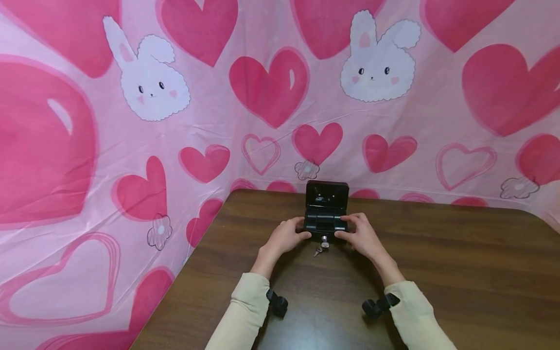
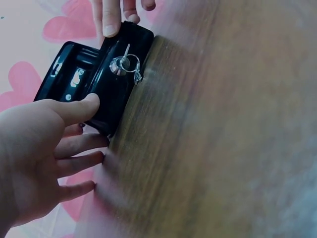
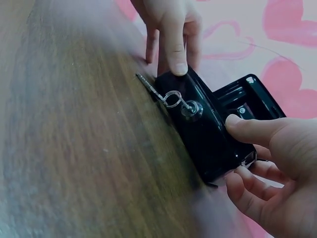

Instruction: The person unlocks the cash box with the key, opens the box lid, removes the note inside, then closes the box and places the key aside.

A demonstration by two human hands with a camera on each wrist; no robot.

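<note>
A small black cash box [image 1: 325,224] stands on the table near its far edge, its lid [image 1: 327,195] raised and tilted back. Its front faces me, with a silver lock [image 3: 192,110]. One key sits in that lock, and a ring with another key [image 1: 318,251] dangles from it. My left hand [image 1: 284,236] holds the box's left end, thumb at the front top edge and fingers along the side. At the right end my right hand [image 1: 363,237] grips likewise, its thumb on the front top edge. The left wrist view shows the left fingertips near the tabletop.
The brown wooden table [image 1: 459,272] extends widely to the right and toward me. Behind it and on the left hangs a pink cloth [image 1: 210,121] with hearts and rabbits, close behind the lid. Black wrist cameras are strapped by both sleeves [image 1: 251,296].
</note>
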